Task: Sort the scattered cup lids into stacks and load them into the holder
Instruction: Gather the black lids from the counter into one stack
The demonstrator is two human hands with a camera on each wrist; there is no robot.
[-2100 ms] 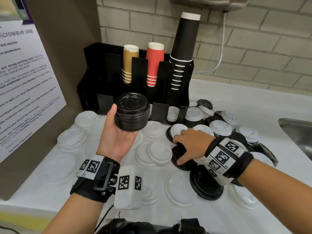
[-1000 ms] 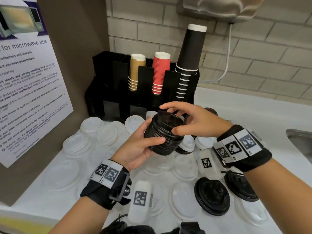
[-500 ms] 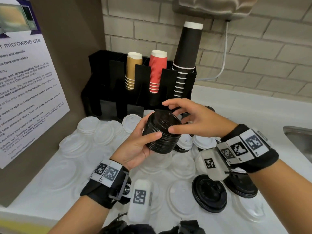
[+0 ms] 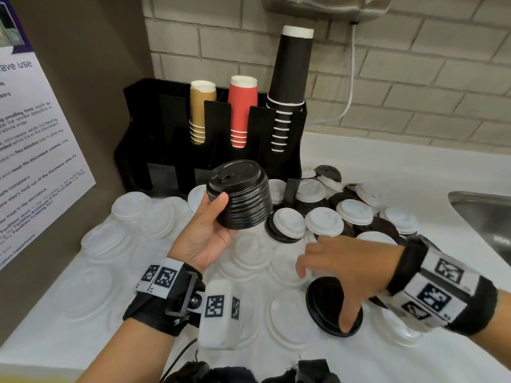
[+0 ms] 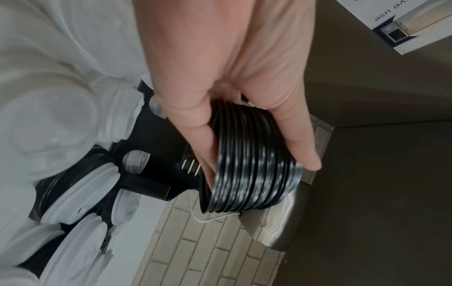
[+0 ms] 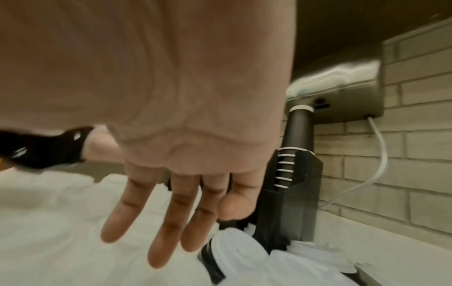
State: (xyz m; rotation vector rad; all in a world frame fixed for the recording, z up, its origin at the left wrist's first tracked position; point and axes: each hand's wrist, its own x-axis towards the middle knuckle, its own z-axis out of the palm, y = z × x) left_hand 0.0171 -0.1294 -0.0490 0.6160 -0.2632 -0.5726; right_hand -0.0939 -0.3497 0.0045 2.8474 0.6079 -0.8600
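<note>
- Left hand [image 4: 206,236]: raised above the surface [image 4: 387,172], palm up; thumb and fingers [image 5: 208,147] curl round a stack of black lids [image 4: 240,197]. The stack tilts, its top face turned toward the camera and slightly left.
- Stack of black lids, left wrist view [image 5: 249,158]: rims nested closely, thumb on 1 side, fingers on the other.
- Right hand [image 4: 351,261]: palm down, low over the surface, fingers [image 6: 171,222] spread and straight, holding nothing. Thumb tip sits at or on the near rim of a loose black lid [image 4: 329,308]; contact cannot be confirmed.
- Loose black lid: flat on the surface, directly beneath the right hand, well apart from the left hand. Judgement: the right hand is the nearer by far; this lid reads as the next pick, and the stack lies up and to the left of it.
- Holder [image 4: 166,128]: black, at the back against the wall, 3 cup stacks standing in its upper slots; its lower front bays lie just behind the held stack.
- White lids [image 4: 323,221] and clear lids [image 4: 130,205]: scattered, unsorted.
</note>
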